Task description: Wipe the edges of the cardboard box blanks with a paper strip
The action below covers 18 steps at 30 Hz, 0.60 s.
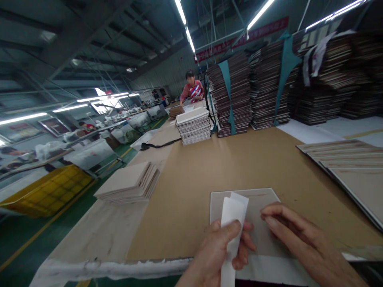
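Observation:
My left hand point(220, 251) grips a folded white paper strip point(231, 213) that stands upright between thumb and fingers. Under it a grey square board point(263, 199) lies flat on the brown cardboard-covered table point(209, 167). My right hand point(295, 235) rests on that board with its fingers stretched toward the strip, just right of it and apart from it.
A pile of flat boards point(130, 183) lies at the left, a fanned row of boards point(350, 163) at the right. Tall bundled stacks point(254, 87) and a white stack point(194, 125) stand behind. Beyond them works a person in red point(192, 89). A yellow crate point(50, 191) sits on the floor.

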### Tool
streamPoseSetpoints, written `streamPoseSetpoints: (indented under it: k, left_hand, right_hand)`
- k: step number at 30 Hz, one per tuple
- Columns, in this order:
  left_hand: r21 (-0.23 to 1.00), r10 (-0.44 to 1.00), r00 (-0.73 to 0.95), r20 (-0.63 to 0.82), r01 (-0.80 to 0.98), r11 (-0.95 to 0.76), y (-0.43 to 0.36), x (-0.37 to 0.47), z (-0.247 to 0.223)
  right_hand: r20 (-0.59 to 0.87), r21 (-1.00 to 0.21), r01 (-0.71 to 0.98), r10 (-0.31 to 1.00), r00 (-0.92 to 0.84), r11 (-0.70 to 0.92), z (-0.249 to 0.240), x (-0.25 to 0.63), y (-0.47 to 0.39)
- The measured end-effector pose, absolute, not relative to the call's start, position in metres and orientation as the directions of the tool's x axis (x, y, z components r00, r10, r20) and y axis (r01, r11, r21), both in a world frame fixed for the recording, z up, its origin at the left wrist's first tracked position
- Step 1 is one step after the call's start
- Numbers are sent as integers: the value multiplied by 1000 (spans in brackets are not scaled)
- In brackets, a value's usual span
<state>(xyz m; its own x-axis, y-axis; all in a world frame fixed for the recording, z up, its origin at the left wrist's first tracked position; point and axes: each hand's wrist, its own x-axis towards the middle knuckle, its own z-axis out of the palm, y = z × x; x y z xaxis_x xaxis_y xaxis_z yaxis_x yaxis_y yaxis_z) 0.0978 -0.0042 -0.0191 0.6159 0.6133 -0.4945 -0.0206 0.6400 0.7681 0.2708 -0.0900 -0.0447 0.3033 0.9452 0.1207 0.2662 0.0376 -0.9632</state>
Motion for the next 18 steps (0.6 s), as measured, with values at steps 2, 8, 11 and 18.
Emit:
streamPoseSetpoints:
  k: [2, 8, 11, 18]
  left_hand:
    - [781, 595, 634, -495, 25, 624, -5, 102, -21]
    - [835, 593, 636, -495, 159, 526, -9, 106, -22]
    - [851, 621, 612, -491, 183, 493, -8, 102, -20]
    - [860, 732, 457, -504, 187, 475, 1, 79, -22]
  right_hand:
    - [33, -992, 127, 958, 286, -3, -46, 270, -80]
    - [-66, -996, 44, 955, 288, -82, -44, 278, -62]
    - [-63, -989, 102, 924, 377, -108, -43, 282, -63]
    - [-252, -967, -90, 827, 503, -240, -69, 309, -88]
